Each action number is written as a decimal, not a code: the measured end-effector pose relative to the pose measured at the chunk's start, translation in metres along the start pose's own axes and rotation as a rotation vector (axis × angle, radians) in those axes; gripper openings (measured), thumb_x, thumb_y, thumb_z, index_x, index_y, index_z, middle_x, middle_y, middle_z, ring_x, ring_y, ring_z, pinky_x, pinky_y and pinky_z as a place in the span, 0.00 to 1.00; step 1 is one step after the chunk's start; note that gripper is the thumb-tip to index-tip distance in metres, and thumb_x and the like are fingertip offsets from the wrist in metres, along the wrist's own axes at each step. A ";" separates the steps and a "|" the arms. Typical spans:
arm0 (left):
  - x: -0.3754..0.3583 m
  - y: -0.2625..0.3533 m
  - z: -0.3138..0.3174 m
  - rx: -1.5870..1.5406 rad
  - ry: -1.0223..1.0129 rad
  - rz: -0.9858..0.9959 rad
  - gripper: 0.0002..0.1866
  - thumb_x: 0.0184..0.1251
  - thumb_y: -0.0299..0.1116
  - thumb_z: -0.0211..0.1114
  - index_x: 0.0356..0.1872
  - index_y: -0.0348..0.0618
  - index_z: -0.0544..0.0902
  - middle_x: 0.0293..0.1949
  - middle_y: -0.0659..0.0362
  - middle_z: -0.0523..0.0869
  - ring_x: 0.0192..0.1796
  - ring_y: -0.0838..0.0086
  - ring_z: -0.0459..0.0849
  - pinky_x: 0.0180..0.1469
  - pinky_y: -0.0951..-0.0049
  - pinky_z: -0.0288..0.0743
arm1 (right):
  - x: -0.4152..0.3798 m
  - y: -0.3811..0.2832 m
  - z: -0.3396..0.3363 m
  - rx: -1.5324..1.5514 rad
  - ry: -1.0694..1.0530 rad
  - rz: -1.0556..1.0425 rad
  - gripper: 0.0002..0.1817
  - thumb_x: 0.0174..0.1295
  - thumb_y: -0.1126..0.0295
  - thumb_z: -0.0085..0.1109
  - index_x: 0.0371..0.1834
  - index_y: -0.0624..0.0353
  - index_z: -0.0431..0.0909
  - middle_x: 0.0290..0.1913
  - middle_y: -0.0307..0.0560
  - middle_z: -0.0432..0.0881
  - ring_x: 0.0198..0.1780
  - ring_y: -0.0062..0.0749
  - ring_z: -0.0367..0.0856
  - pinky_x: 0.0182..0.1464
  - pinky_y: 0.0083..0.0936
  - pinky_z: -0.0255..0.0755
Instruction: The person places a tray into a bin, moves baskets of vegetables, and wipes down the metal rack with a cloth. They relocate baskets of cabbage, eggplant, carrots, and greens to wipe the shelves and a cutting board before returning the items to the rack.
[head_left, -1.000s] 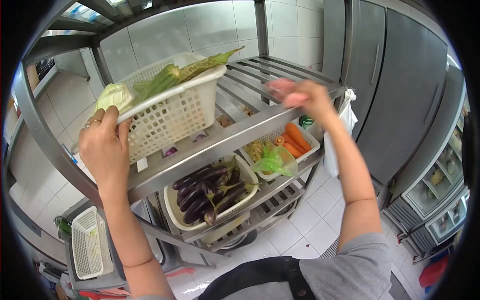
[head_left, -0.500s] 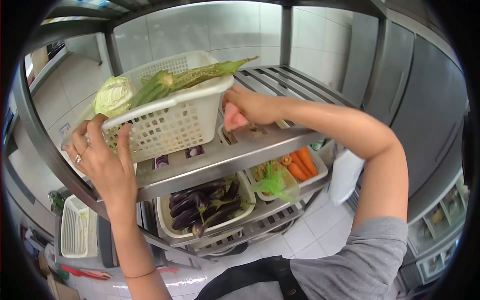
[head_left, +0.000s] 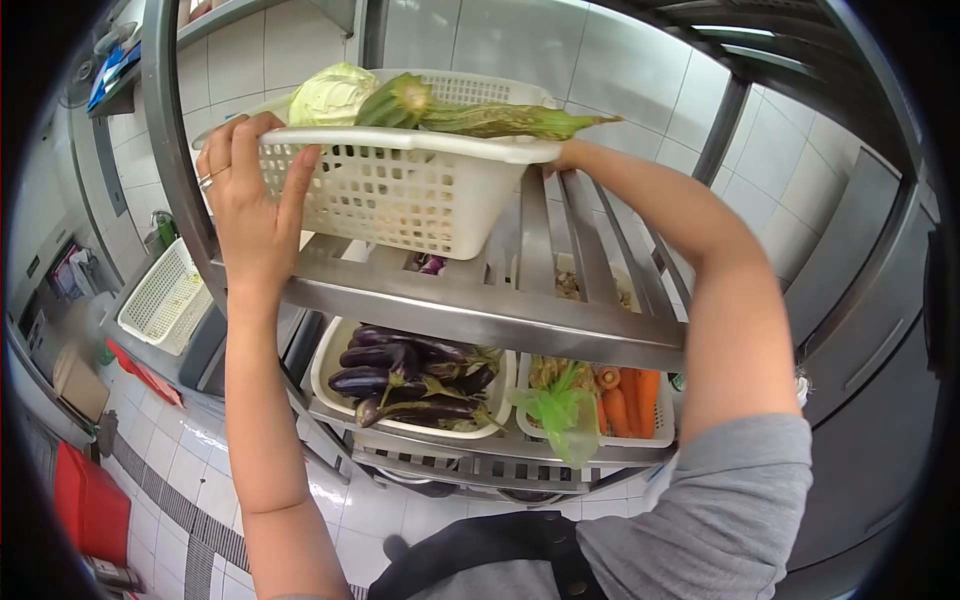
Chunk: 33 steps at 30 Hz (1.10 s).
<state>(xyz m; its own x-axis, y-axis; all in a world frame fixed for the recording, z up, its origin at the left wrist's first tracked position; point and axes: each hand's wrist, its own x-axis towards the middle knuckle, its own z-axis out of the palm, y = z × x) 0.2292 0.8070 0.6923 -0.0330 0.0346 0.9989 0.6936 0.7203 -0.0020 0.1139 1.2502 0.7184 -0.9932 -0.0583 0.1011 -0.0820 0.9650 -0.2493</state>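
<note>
A white perforated plastic basket [head_left: 480,195] rests on the slatted metal shelf [head_left: 470,312]. Over its left front rim curls my left hand [head_left: 250,175], with the thumb on the outside and a ring on one finger. Inside the basket lie a pale green cabbage [head_left: 332,97] and a long, ridged green vegetable [head_left: 500,120] whose tip sticks out past the right rim. My right hand [head_left: 570,158] reaches behind the basket's right end; its fingers are hidden, and so is anything in them.
On the lower shelf are a tray of eggplants [head_left: 400,372] and a basket with carrots [head_left: 630,400] and a green plastic bag [head_left: 562,410]. Another white basket [head_left: 165,305] stands at left, above a red bin [head_left: 90,505]. Shelf posts [head_left: 175,130] flank my arms.
The view has swung, so the basket appears further right and higher. My right hand has gone further behind the basket's right end, and the pink cloth it held is out of sight.
</note>
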 end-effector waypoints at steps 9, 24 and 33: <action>0.000 0.008 0.002 0.033 0.006 -0.017 0.19 0.70 0.41 0.61 0.51 0.37 0.76 0.51 0.49 0.76 0.57 0.55 0.71 0.63 0.59 0.61 | -0.284 -0.173 -0.003 -0.330 0.021 -0.295 0.06 0.59 0.71 0.54 0.31 0.60 0.80 0.33 0.60 0.82 0.42 0.53 0.81 0.47 0.45 0.73; 0.001 0.004 -0.004 0.055 -0.022 -0.003 0.19 0.69 0.41 0.62 0.52 0.36 0.76 0.54 0.47 0.76 0.61 0.52 0.71 0.65 0.58 0.61 | -0.001 0.138 -0.060 -1.374 0.060 -0.228 0.15 0.65 0.60 0.47 0.28 0.58 0.77 0.27 0.50 0.81 0.27 0.39 0.81 0.37 0.32 0.78; 0.001 0.004 -0.004 0.037 -0.022 -0.013 0.18 0.69 0.40 0.62 0.51 0.37 0.76 0.53 0.48 0.77 0.61 0.53 0.71 0.64 0.58 0.62 | -0.166 0.198 -0.081 -0.363 0.025 0.215 0.16 0.65 0.60 0.50 0.48 0.55 0.81 0.44 0.49 0.84 0.43 0.42 0.81 0.48 0.38 0.73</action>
<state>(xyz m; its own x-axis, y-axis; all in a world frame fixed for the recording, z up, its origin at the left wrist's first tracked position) 0.2345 0.8075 0.6934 -0.0579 0.0404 0.9975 0.6662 0.7457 0.0085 0.2689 1.4717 0.7300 -0.9818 0.1563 0.1080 0.1660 0.9822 0.0877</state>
